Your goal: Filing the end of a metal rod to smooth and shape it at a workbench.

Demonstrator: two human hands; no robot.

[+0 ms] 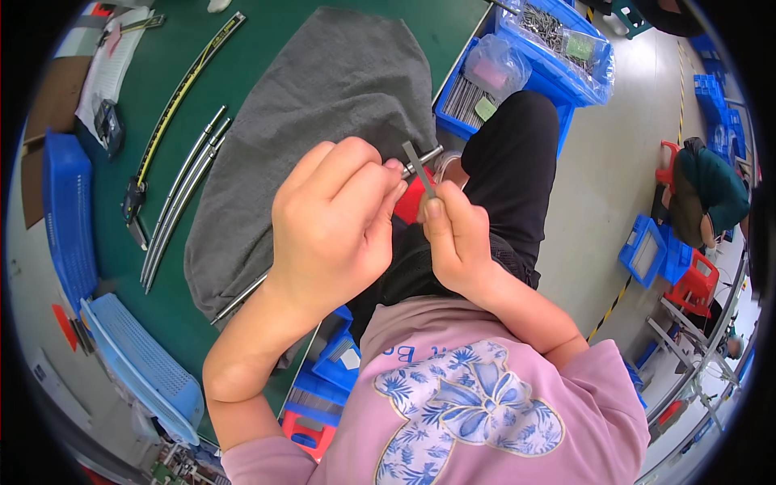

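My left hand (335,210) is closed round a thin shiny metal tube (433,154). One end sticks out past the fingertips, and a length that looks like the same tube reappears below my left forearm. In my right hand (461,238), a narrow flat grey strip, like a small file (415,162), is pinched between thumb and fingers. It lies crosswise against the tube near its end. A grey cloth (323,81) is spread on the green table (267,32) under my left hand. Several similar metal tubes (179,198) lie left of the cloth.
A long yellow-and-black ruler (182,93) and a black-handled tool (132,206) lie farther left. Blue baskets (145,364) line the table's left side. Blue bins (457,121) with metal parts stand beyond my knee. Another person (711,194) is bent over at the right.
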